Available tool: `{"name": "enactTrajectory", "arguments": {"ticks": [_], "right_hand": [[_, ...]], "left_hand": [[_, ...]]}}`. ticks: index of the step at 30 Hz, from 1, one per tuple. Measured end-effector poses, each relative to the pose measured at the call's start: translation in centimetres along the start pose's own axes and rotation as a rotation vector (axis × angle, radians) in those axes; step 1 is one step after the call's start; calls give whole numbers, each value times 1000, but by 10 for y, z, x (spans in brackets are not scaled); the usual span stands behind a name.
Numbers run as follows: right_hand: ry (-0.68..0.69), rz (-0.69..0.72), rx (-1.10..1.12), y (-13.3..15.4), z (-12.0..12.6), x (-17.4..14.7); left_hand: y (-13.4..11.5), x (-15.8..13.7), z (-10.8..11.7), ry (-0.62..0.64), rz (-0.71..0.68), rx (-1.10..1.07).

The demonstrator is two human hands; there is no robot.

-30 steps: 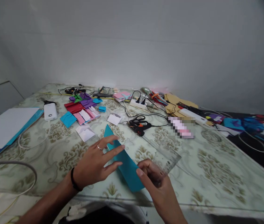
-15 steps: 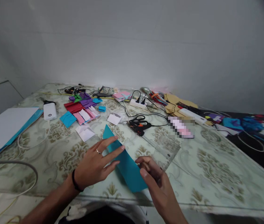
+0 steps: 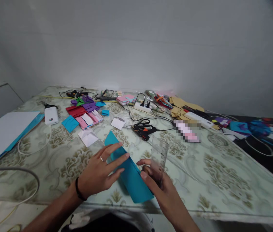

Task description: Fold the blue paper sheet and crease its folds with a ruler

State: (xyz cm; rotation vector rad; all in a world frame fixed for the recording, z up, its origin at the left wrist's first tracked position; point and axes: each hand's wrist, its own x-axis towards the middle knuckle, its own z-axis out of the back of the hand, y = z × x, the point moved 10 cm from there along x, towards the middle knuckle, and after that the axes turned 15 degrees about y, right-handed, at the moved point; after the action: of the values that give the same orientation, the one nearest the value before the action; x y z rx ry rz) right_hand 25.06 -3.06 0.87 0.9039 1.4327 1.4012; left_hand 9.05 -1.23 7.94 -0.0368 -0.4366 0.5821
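A folded sheet of blue paper point(image 3: 132, 182) lies slanted near the table's front edge, between my two hands. My left hand point(image 3: 100, 170), with a ring and a dark wristband, rests its spread fingers on the paper's upper part. At the right long edge of the paper, my right hand point(image 3: 159, 180) has curled fingers, with its thumb touching that edge. A clear plastic ruler point(image 3: 160, 153) sticks up from the right hand, held among its fingers; its lower end is hard to make out.
Beyond the paper lie a black glue gun point(image 3: 143, 130), black-handled scissors point(image 3: 142, 122) and white folded papers point(image 3: 88, 138). Coloured folded papers point(image 3: 77, 111), a power bank point(image 3: 51, 115) and a white sheet stack point(image 3: 8, 129) are leftward. A power strip point(image 3: 142, 108) trails cables behind.
The ruler has swung leftward and more upright with my right hand. The blue paper's front flap now lies flatter and the fold looks tighter. My left hand has barely moved.
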Motion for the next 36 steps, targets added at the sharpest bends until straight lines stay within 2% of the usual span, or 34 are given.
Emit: {"name": "enactTrajectory", "arguments": {"ticks": [6, 9, 12, 15, 20, 25, 29, 32, 36], "right_hand": [[-41, 31, -59, 4, 10, 2], [-135, 75, -115, 10, 27, -3], [-187, 58, -180, 9, 45, -8], [-156, 8, -230, 0, 60, -11], [-47, -65, -206, -27, 80, -14], [86, -74, -124, -39, 93, -12], [31, -143, -52, -45, 107, -10], [-51, -86, -157, -33, 115, -8], [-61, -30, -304, -21, 114, -2]], "left_hand": [[1, -7, 5, -37, -1, -35], [3, -17, 10, -47, 22, -27], [9, -31, 12, -9, 62, -6], [20, -46, 8, 48, 96, -8], [28, -63, -11, 149, 40, -10], [31, -65, -8, 87, -25, -31], [35, -68, -3, 67, -56, -105], [40, -76, -4, 97, -39, -197], [47, -86, -10, 131, 28, -288]]}}
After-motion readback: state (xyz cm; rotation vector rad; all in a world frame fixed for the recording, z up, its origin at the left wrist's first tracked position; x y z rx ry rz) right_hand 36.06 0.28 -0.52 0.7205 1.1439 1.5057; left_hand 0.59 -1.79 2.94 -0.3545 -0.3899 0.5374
